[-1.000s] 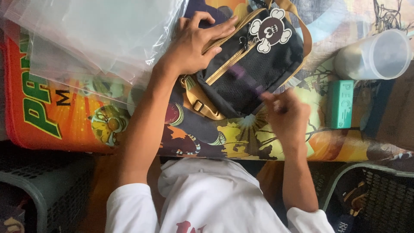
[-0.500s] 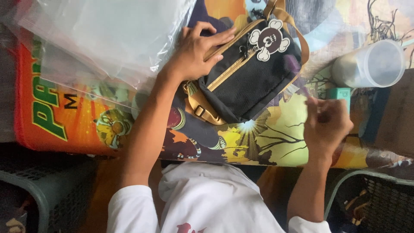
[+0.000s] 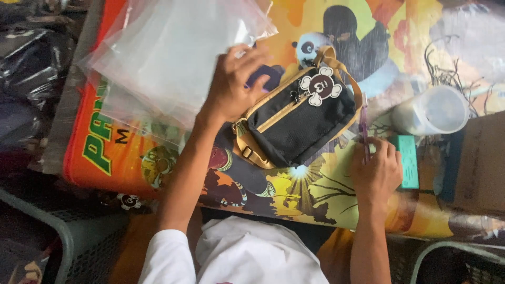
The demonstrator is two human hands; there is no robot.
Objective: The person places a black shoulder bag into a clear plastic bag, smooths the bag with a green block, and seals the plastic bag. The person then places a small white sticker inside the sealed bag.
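Observation:
A small black bag (image 3: 300, 123) with tan trim, a tan strap and a white skull patch lies tilted on a colourful printed mat (image 3: 315, 194). My left hand (image 3: 231, 87) rests with its fingers spread on the bag's upper left corner, beside clear plastic bags (image 3: 173, 50). My right hand (image 3: 376, 171) is to the right of the bag, closed around a thin purple tool (image 3: 364, 129) that points up along the bag's right edge.
A white plastic cup (image 3: 434, 110) lies on its side at the right. A teal box (image 3: 407, 160) sits by my right hand, with a brown cardboard piece (image 3: 481, 160) beyond it. Grey baskets (image 3: 79, 242) stand below the mat's edge, one at each lower corner.
My right hand has drawn away from the bag's lower edge to its right side, holding the thin tool upright. My left hand stayed on the bag's corner.

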